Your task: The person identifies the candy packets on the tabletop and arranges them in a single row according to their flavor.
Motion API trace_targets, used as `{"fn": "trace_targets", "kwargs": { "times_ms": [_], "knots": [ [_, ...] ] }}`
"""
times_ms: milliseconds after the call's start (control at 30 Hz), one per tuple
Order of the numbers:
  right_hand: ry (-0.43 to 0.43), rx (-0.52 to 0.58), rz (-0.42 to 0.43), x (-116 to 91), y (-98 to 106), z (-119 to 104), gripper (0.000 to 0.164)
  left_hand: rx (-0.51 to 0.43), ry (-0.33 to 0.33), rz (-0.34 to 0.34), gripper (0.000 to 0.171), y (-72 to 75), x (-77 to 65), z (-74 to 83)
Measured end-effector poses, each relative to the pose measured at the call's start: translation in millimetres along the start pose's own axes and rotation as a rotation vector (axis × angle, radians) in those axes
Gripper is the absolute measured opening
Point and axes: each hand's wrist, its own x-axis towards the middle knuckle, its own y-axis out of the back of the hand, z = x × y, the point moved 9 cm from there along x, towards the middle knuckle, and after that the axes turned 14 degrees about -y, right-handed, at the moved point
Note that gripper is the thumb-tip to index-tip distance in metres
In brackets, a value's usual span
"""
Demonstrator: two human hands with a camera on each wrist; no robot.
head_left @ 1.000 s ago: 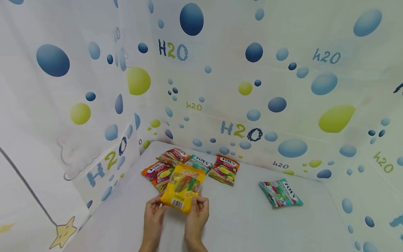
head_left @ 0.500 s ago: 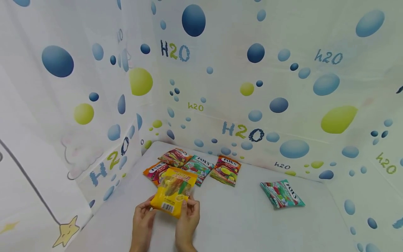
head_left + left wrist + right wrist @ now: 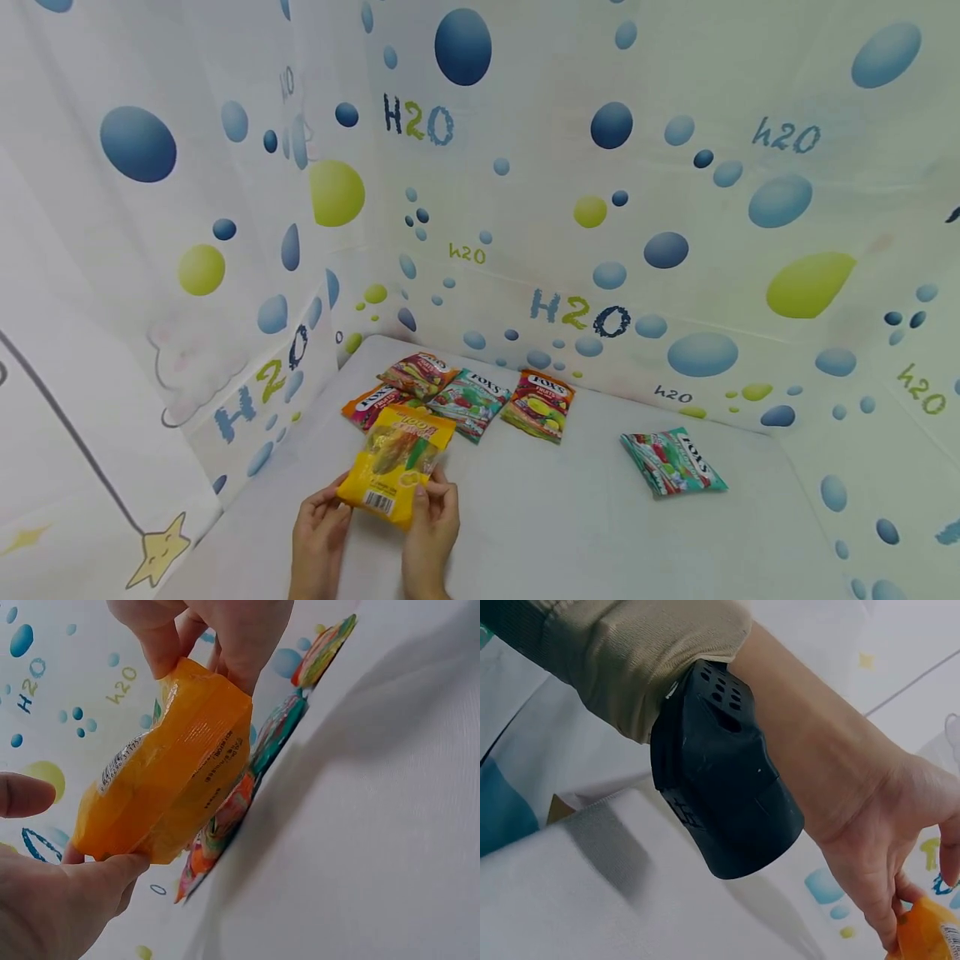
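Note:
Both hands hold a yellow snack bag (image 3: 397, 460) above the table, tilted, with its clear window and barcode facing up. My left hand (image 3: 318, 533) grips the lower left corner, and my right hand (image 3: 432, 521) pinches the lower right side, thumb on top. In the left wrist view the bag (image 3: 169, 772) is seen from its bottom edge, with fingers on both ends. Behind it lie orange-red Fox's candy bags (image 3: 420, 375) and a teal Fox's bag (image 3: 471, 402); the yellow bag partly covers another orange-red bag (image 3: 372, 406).
To the right of the group lies another orange-red Fox's bag (image 3: 538, 406). A second teal bag (image 3: 672, 463) sits apart at the right of the white table (image 3: 600, 533). Printed curtains (image 3: 525, 208) enclose it. A black wrist device (image 3: 724, 772) and tan sleeve (image 3: 641, 656) show in the right wrist view.
Both hands have carried the yellow bag left and nearer to the body, uncovering the teal bag behind it. The other bags stay where they lay; the head view has shifted slightly.

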Motion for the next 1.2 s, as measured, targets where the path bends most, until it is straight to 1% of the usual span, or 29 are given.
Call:
{"fn": "trace_targets", "kwargs": {
  "times_ms": [200, 267, 333, 400, 467, 567, 633, 833, 900, 1033, 1200],
  "knots": [
    [-0.030, -0.015, -0.015, -6, -6, 5, 0.003, -0.001, -0.004, 0.031, 0.026, 13.2, -0.7, -0.7],
    [-0.043, -0.020, -0.022, -7, -8, 8, 0.005, -0.010, -0.010, 0.042, 0.025, 17.2, -1.9, 0.1],
    [-0.045, -0.029, -0.028, -9, -9, 10, 0.011, -0.022, -0.014, 0.053, 0.025, 21.0, -3.0, 0.4],
    [-0.043, -0.037, -0.033, -10, -11, 12, 0.012, -0.033, -0.024, 0.058, 0.025, 24.6, -3.7, 1.1],
    [-0.048, -0.042, -0.037, -11, -12, 14, 0.012, -0.040, -0.033, 0.062, 0.025, 27.8, -4.1, 1.9],
    [-0.070, -0.050, -0.040, -12, -13, 17, 0.007, -0.053, -0.041, 0.066, 0.025, 32.7, -3.8, 2.5],
    [-0.086, -0.056, -0.040, -12, -14, 19, 0.005, -0.055, -0.033, 0.071, 0.026, 35.5, -3.4, 2.4],
    [-0.122, -0.064, -0.052, -13, -18, 23, 0.002, -0.030, 0.027, 0.087, 0.027, 41.8, -2.1, 1.0],
    [-0.139, -0.060, -0.063, -13, -20, 26, 0.003, -0.035, 0.034, 0.099, 0.027, 44.3, -1.8, 1.3],
    [-0.166, -0.075, -0.072, -12, -23, 33, 0.007, -0.059, 0.027, 0.119, 0.029, 50.0, -1.7, 2.0],
    [-0.162, -0.135, -0.064, -13, -25, 36, 0.010, -0.043, 0.036, 0.137, 0.028, 56.2, -0.9, 0.6]
  ]
}}
